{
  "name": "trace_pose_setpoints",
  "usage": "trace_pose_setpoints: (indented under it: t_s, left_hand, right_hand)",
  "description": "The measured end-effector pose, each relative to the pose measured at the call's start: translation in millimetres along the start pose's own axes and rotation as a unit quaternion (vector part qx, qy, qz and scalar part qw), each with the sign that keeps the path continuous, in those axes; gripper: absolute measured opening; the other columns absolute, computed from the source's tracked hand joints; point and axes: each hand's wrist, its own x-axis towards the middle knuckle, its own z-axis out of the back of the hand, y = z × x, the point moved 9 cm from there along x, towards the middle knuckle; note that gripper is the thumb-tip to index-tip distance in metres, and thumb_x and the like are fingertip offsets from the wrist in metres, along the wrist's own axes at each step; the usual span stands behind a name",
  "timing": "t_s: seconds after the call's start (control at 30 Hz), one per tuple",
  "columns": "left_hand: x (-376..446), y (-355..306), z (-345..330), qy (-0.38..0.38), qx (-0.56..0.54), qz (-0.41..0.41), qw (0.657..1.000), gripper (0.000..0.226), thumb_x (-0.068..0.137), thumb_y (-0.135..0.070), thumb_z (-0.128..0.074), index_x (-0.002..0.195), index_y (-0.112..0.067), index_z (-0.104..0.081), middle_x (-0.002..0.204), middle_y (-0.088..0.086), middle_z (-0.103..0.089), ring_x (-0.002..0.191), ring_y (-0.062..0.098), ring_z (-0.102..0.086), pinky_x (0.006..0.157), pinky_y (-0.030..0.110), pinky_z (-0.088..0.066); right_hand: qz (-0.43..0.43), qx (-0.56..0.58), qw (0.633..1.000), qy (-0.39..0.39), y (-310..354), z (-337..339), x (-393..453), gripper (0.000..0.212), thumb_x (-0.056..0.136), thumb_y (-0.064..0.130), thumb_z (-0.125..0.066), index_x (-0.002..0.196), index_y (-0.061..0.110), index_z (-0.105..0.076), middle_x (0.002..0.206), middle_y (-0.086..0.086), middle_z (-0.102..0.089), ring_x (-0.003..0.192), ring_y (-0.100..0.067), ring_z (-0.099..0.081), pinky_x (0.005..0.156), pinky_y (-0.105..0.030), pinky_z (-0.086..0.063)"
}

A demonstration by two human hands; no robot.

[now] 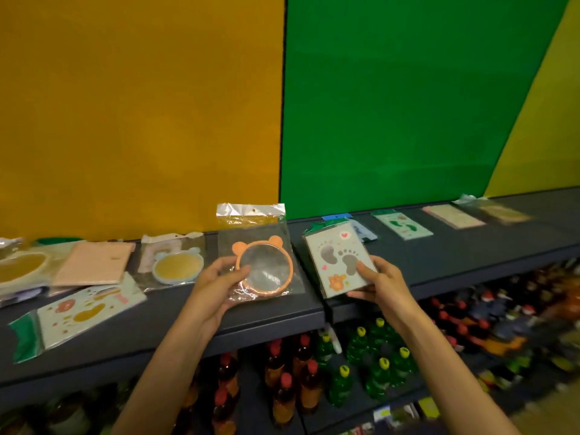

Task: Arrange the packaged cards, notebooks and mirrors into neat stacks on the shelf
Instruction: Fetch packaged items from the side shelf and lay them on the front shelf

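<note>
My left hand [219, 282] grips a packaged round mirror with an orange bear-ear frame [266, 268], held tilted over the dark shelf [157, 321]. My right hand [381, 282] pinches a packaged footprint card [337, 262] at its lower right corner, thumb on the front. To the left lie a blue-framed mirror [177, 266], a pink notebook [95, 262], a flower card [81, 312] and a further mirror pack [18, 268]. More packaged cards lie to the right: a green footprint card [403, 226], a pink one [452, 216] and a tan one [502, 213].
An orange and green wall [282, 105] rises right behind the shelf. Below the shelf edge stand several bottles with red caps [282, 397] and green bottles with yellow caps [373, 353]. A blue packet [364, 229] lies partly hidden behind the held card.
</note>
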Motion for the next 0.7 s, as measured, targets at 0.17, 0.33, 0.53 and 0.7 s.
trace_pose_setpoints:
  t_s: [0.17,0.33,0.53,0.7]
  left_hand:
    - [-7.3,21.5,-106.6,-0.003,0.002,-0.005,1.0,0.027,0.086,-0.008,-0.072,0.113,-0.012,-0.069,0.097,0.011,-0.076,0.082,0.023,-0.069,0.09,0.049,-0.056]
    - [-8.9,41.0,-202.5,-0.009,-0.005,-0.003,1.0,0.029,0.084,-0.011,-0.075,0.112,-0.014,-0.07,0.092,0.006,-0.076,0.079,0.019,-0.07,0.073,0.038,-0.06]
    - [-4.0,63.0,-295.5,-0.025,-0.018,0.016,0.999,0.024,0.087,-0.012,-0.072,0.111,-0.012,-0.069,0.088,0.005,-0.072,0.078,0.017,-0.069,0.064,0.03,-0.061]
    - [16.3,72.4,-362.5,-0.016,-0.01,0.021,1.0,0.024,0.09,-0.011,-0.07,0.114,-0.007,-0.068,0.084,0.006,-0.073,0.072,0.017,-0.07,0.061,0.03,-0.062]
  right_hand:
    - [0.009,-0.004,1.0,-0.027,9.0,120.0,2.4,0.023,0.1,0.017,-0.056,0.12,0.008,-0.061,0.104,-0.01,-0.075,0.087,-0.023,-0.075,0.058,-0.03,-0.06]
    - [0.02,-0.006,0.999,-0.048,20.1,226.1,4.4,0.02,0.1,0.017,-0.056,0.117,0.009,-0.063,0.102,-0.011,-0.075,0.085,-0.024,-0.075,0.057,-0.031,-0.059]
    - [0.025,0.008,0.997,-0.075,18.7,321.7,12.7,0.02,0.098,0.019,-0.059,0.116,0.011,-0.063,0.097,-0.008,-0.077,0.087,-0.026,-0.075,0.058,-0.033,-0.06]
    - [0.036,0.017,0.995,-0.089,16.4,379.9,34.6,0.017,0.1,0.017,-0.056,0.114,0.012,-0.064,0.099,-0.009,-0.077,0.089,-0.026,-0.074,0.058,-0.031,-0.06]
